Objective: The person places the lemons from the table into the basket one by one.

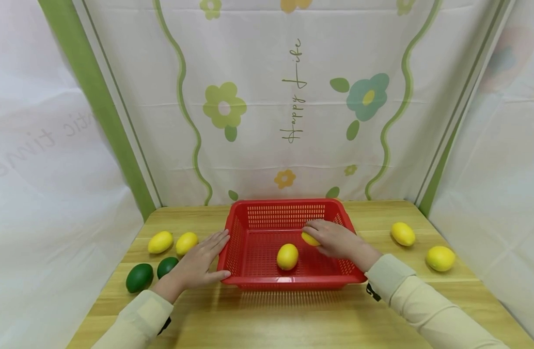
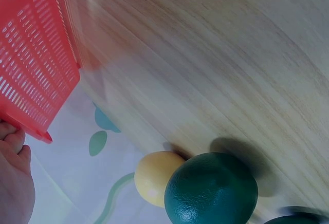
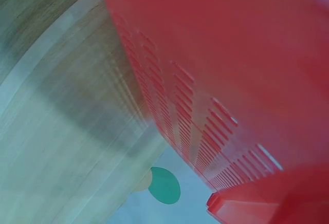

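In the head view a red plastic basket with slotted walls stands at the middle of the table. My right hand reaches over its right side and grips a yellow lemon inside it, the fingers covering most of the fruit. A second lemon lies on the basket floor, left of that hand. My left hand rests on the basket's left rim with fingers extended. In the left wrist view its fingers touch the rim. The right wrist view shows the basket's outer wall; the right hand is hidden there.
Left of the basket are two lemons and two dark green, egg-shaped fruits, one partly behind the left forearm. Two more lemons lie at the table's right. A printed curtain hangs behind the wooden table.
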`<state>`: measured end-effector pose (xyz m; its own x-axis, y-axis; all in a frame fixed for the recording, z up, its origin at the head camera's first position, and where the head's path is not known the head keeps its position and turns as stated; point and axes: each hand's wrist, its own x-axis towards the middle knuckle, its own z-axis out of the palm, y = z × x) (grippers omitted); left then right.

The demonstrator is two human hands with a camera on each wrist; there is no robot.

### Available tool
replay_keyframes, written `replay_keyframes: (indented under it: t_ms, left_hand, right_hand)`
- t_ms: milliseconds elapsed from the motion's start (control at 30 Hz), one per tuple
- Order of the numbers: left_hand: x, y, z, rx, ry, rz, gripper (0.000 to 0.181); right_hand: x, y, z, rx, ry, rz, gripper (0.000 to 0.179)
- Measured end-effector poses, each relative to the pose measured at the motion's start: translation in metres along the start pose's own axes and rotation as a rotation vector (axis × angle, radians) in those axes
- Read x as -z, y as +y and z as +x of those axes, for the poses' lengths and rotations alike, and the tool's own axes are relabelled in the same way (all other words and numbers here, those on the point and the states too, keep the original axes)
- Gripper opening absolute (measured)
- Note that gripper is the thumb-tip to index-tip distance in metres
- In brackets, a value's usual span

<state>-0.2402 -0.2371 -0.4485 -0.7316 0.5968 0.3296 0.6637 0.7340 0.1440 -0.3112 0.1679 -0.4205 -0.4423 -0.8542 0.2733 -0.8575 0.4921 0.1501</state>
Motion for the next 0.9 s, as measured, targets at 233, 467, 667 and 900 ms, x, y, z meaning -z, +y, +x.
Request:
replay_keyframes:
  t_ms: [233,467,667,900]
  left_hand:
    - [0.000,0.000,0.000,-0.004,0.003,0.003,0.085]
    - [0.000,0.000,0.000,0.003,-0.003,-0.006,0.084]
    - [-0.001,-0.001,0.000,-0.001,0.004,0.014,0.084]
    - [0.000,-0.001,0.000,-0.006,0.003,-0.004,0.085]
  right_hand:
    - [0.003,-0.002,0.001,-0.003,0.006,-0.009,0.054]
    - [0.008,0.000,0.001,-0.060,-0.002,-0.014,0.051]
    - [0.008,0.003,-0.003,-0.071,0.006,-0.015,0.052]
    - [0.007,0.007,-0.009,-0.076,0.040,-0.027,0.053]
